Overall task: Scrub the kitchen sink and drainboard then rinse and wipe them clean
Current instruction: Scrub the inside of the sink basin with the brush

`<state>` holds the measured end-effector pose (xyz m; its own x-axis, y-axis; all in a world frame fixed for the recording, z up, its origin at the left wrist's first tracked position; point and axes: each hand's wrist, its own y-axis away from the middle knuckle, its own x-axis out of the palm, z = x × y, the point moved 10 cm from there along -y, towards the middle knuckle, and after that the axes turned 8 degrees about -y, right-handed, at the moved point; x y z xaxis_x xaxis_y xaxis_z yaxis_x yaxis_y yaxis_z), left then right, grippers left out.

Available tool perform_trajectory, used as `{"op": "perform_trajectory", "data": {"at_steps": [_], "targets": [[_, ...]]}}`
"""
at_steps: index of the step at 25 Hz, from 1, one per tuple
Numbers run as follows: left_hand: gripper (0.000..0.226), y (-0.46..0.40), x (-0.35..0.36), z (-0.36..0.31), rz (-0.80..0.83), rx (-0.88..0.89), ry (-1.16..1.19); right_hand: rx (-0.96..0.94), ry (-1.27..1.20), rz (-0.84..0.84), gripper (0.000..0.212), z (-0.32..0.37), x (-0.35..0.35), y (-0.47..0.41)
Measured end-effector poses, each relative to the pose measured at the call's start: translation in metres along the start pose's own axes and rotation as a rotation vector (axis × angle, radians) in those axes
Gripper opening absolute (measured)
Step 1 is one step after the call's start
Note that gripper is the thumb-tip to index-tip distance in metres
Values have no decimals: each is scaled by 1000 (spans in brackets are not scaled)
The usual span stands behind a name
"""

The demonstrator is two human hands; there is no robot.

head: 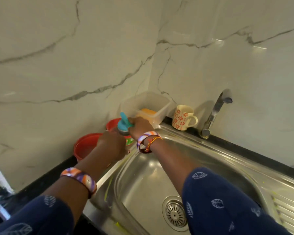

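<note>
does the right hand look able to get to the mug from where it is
Probably yes. The right hand grips the bottle's blue cap, and the mug stands by the tap with only sink rim between; it must let go first.

Two walls of pale marble-look panels (92, 56) meet in a corner behind the counter, crossed by thin grey veins that run in jagged diagonal lines. The right-hand panel (244, 65) is glossy and carries small bright glints of reflected light near its upper right. A black stone countertop (241, 146) runs along the foot of both walls as a dark strip. The light is soft, slightly greenish, and throws faint shadows on the wall
</note>
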<state>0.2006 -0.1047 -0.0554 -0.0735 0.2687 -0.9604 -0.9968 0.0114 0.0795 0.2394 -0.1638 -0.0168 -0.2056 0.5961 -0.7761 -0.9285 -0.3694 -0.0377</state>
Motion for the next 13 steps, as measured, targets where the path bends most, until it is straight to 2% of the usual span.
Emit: {"op": "perform_trajectory", "data": {"at_steps": [2,5,9,11,13], "targets": [[43,3,-6,-4,-39,16,-57,44,41,42,35,-12,12,-7],[41,7,-9,-12,-46,51,-168,62,137,-18,34,-24,12,-18],[39,5,-9,-15,-56,77,-224,13,-25,70,44,-23,27,-16],[39,5,-6,-14,-35,72,-233,13,45,81,42,-26,21,-18],[38,3,-6,-14,-34,74,-241,42,147,15,36,-28,10,-24]]}}
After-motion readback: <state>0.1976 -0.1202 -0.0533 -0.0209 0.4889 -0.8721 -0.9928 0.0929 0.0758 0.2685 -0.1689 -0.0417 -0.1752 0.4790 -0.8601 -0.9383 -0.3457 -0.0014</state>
